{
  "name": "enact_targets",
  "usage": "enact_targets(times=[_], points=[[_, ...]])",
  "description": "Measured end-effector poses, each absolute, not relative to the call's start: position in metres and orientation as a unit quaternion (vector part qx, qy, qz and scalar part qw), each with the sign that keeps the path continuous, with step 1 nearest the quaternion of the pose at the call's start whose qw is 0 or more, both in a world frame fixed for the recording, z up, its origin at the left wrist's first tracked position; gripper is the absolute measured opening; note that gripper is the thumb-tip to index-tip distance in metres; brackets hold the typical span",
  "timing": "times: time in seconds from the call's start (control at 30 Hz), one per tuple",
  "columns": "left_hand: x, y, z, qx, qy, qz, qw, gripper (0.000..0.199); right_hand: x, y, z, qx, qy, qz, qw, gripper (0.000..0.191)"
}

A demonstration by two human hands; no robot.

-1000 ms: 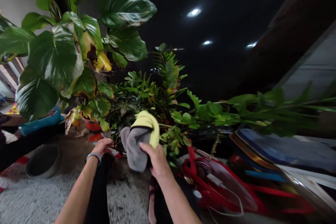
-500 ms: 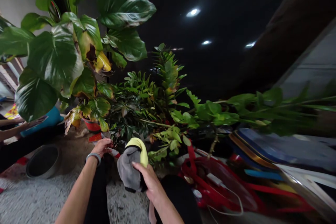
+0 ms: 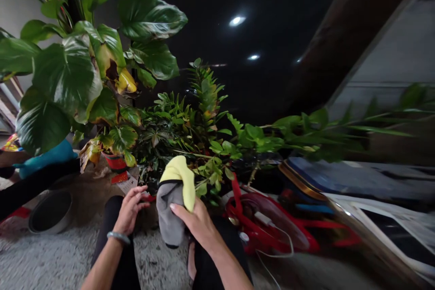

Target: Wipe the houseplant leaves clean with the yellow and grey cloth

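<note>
A grey and yellow cloth (image 3: 171, 219) with dark edging hangs folded in my right hand (image 3: 199, 224), whose thumb presses on its grey side. My left hand (image 3: 130, 210) is to the left of the cloth, apart from it, palm partly turned up and fingers loosely curled with gaps between them. Nothing shows in that hand. A bracelet circles my left wrist. Just beyond my left hand lies a card with red and white parts (image 3: 126, 182). Dark-leaved plants stand behind the cloth.
A large-leaved plant (image 3: 64, 77) rises at the left above a red pot (image 3: 113, 161). A grey basin (image 3: 50, 212) sits on the floor near another person's leg. At the right are a red bag (image 3: 272, 222) with a white cable and stacked flat items (image 3: 326, 181).
The view has shifted, moving the background left. My right hand has raised the cloth slightly, and its yellow part stands higher. My left hand has turned and its fingers are more visible.
</note>
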State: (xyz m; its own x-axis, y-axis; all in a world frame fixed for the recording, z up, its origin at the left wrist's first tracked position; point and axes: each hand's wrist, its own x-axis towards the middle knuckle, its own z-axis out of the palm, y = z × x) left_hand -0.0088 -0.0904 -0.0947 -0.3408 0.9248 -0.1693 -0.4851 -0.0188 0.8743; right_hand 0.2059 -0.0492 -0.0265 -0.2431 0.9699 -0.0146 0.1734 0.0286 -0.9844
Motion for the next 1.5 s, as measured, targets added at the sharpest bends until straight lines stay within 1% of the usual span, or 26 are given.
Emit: enact_targets(times=[0.13, 0.17, 0.23, 0.37, 0.47, 0.57, 0.73, 0.8, 0.87, 0.9, 0.97, 1.03, 1.07, 1.13, 1.2, 1.27, 1.3, 1.43, 1.5], points=[[0.029, -0.116, -0.073, 0.254, 0.395, 0.685, 0.557, 0.069, 0.177, -0.056, -0.044, -0.478, -0.714, 0.314, 0.405, 0.062], [0.036, -0.119, -0.069, 0.253, 0.382, 0.693, 0.556, 0.072, 0.170, -0.060, -0.049, -0.475, -0.734, 0.270, 0.403, 0.065], [0.044, -0.124, -0.065, 0.249, 0.363, 0.709, 0.551, 0.075, 0.159, -0.071, -0.053, -0.457, -0.773, 0.202, 0.391, 0.066], [0.052, -0.136, -0.068, 0.227, 0.349, 0.713, 0.564, 0.076, 0.156, -0.096, -0.036, -0.397, -0.837, 0.158, 0.343, 0.065], [0.059, -0.149, -0.071, 0.192, 0.344, 0.719, 0.572, 0.073, 0.160, -0.115, -0.018, -0.358, -0.866, 0.153, 0.313, 0.070], [0.065, -0.161, -0.069, 0.184, 0.336, 0.733, 0.563, 0.065, 0.161, -0.128, -0.010, -0.321, -0.876, 0.180, 0.311, 0.074], [0.063, -0.172, -0.058, 0.151, 0.354, 0.739, 0.553, 0.050, 0.162, -0.137, -0.017, -0.293, -0.842, 0.264, 0.368, 0.064], [0.058, -0.174, -0.054, 0.125, 0.356, 0.737, 0.561, 0.043, 0.165, -0.139, -0.017, -0.265, -0.825, 0.321, 0.383, 0.064], [0.052, -0.176, -0.050, 0.102, 0.365, 0.734, 0.564, 0.036, 0.170, -0.138, -0.016, -0.230, -0.799, 0.403, 0.382, 0.063], [0.050, -0.175, -0.048, 0.094, 0.369, 0.733, 0.563, 0.033, 0.174, -0.135, -0.015, -0.219, -0.781, 0.446, 0.378, 0.060], [0.045, -0.172, -0.043, 0.087, 0.374, 0.737, 0.556, 0.030, 0.181, -0.127, -0.016, -0.239, -0.736, 0.499, 0.390, 0.044], [0.041, -0.166, -0.039, 0.081, 0.381, 0.741, 0.547, 0.029, 0.188, -0.113, -0.023, -0.309, -0.697, 0.487, 0.427, 0.033], [0.041, -0.162, -0.037, 0.077, 0.384, 0.742, 0.544, 0.028, 0.191, -0.106, -0.028, -0.351, -0.678, 0.467, 0.445, 0.032], [0.041, -0.155, -0.037, 0.070, 0.394, 0.735, 0.547, 0.028, 0.197, -0.090, -0.040, -0.416, -0.638, 0.458, 0.458, 0.038], [0.045, -0.149, -0.040, 0.067, 0.402, 0.720, 0.562, 0.030, 0.201, -0.076, -0.053, -0.451, -0.581, 0.522, 0.432, 0.050], [0.050, -0.145, -0.045, 0.060, 0.405, 0.708, 0.575, 0.031, 0.204, -0.065, -0.065, -0.469, -0.521, 0.594, 0.395, 0.058], [0.052, -0.143, -0.047, 0.054, 0.405, 0.706, 0.579, 0.032, 0.206, -0.061, -0.071, -0.476, -0.497, 0.614, 0.386, 0.059], [0.057, -0.140, -0.050, 0.036, 0.396, 0.719, 0.570, 0.030, 0.212, -0.050, -0.095, -0.494, -0.433, 0.637, 0.403, 0.058], [0.058, -0.140, -0.050, 0.033, 0.396, 0.723, 0.566, 0.029, 0.213, -0.050, -0.107, -0.477, -0.409, 0.685, 0.368, 0.061]])
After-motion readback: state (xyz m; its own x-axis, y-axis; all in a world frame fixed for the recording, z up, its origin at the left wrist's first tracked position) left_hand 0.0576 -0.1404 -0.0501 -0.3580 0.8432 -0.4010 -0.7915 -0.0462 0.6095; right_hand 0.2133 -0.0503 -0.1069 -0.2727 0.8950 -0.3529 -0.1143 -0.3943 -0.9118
